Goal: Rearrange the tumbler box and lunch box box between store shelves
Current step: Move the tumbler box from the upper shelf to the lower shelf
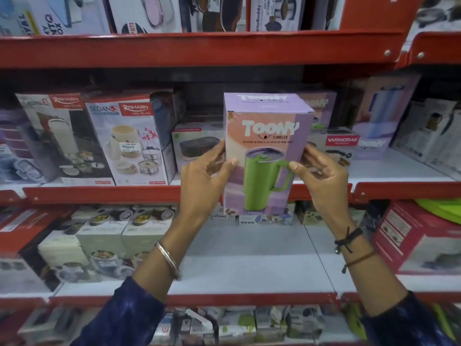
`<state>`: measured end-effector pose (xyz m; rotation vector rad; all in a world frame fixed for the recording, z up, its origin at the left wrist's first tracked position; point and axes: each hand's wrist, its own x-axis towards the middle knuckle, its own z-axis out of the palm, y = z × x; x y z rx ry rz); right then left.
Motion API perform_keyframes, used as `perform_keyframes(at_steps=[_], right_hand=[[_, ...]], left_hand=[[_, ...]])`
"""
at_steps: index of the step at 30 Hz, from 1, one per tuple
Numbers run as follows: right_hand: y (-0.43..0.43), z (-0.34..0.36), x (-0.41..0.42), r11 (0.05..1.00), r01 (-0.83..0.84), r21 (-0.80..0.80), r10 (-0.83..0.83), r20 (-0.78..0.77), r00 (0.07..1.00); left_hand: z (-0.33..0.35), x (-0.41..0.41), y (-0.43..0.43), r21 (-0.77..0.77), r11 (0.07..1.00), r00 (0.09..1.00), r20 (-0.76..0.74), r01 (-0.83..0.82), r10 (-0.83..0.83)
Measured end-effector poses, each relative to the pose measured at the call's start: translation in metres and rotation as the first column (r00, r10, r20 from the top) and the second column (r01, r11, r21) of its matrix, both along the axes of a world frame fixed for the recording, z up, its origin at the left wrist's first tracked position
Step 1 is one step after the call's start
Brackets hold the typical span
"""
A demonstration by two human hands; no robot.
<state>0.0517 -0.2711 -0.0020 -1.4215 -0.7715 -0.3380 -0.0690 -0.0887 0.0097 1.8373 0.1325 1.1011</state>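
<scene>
A tall purple and pink tumbler box (267,136), printed with a green mug, is held upright in front of the middle shelf. My left hand (202,181) grips its left side and my right hand (321,178) grips its right side, thumbs on the front face. A low Varmora lunch box box (197,143) lies on the middle shelf just behind my left hand. More purple tumbler boxes (321,108) stand on that shelf behind the held one.
Red-edged shelves (99,193) run across the view. Tall Rishabh lunch carrier boxes (127,138) stand at middle left. Another Varmora box (341,143) sits behind my right hand. The lower shelf (249,265) has bare white surface between stacked boxes at left and a red box (411,236) at right.
</scene>
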Motion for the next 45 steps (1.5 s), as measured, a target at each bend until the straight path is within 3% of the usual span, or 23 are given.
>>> perform_keyframes(at_steps=[6, 11, 15, 18, 27, 34, 41, 45], right_hand=[[-0.04, -0.054, -0.011, 0.999, -0.046, -0.013, 0.045, -0.1, 0.994], [-0.06, -0.102, -0.003, 0.981, -0.003, -0.196, -0.019, -0.111, 0.994], [-0.066, -0.14, 0.005, 0.942, 0.028, -0.333, -0.06, -0.087, 0.994], [-0.064, -0.165, 0.008, 0.925, 0.002, -0.379, -0.047, -0.112, 0.993], [-0.042, -0.227, 0.032, 0.944, -0.023, -0.329, -0.093, -0.333, 0.938], [-0.032, -0.252, 0.054, 0.944, -0.007, -0.329, -0.136, -0.409, 0.903], [-0.036, -0.253, 0.054, 0.943, -0.044, -0.33, -0.11, -0.433, 0.895], [-0.049, -0.217, 0.059, 0.961, 0.113, -0.253, -0.185, -0.284, 0.941]], left_hand=[[-0.06, -0.009, -0.037, 0.019, 1.0, 0.998, -0.058, -0.015, 0.016], [-0.109, -0.008, -0.05, 0.01, 1.0, 0.977, -0.215, 0.019, -0.016], [-0.15, -0.001, -0.05, 0.113, 0.994, 0.943, -0.33, -0.001, 0.038], [-0.177, 0.006, -0.056, 0.1, 0.994, 0.922, -0.38, -0.042, 0.078], [-0.237, 0.048, -0.055, 0.054, 0.996, 0.862, -0.5, -0.064, 0.082], [-0.257, 0.076, -0.052, -0.008, 0.998, 0.832, -0.553, -0.057, 0.043], [-0.254, 0.072, -0.06, -0.024, 0.999, 0.859, -0.511, -0.036, 0.019], [-0.212, 0.069, -0.066, 0.151, 0.976, 0.965, -0.19, -0.156, 0.183]])
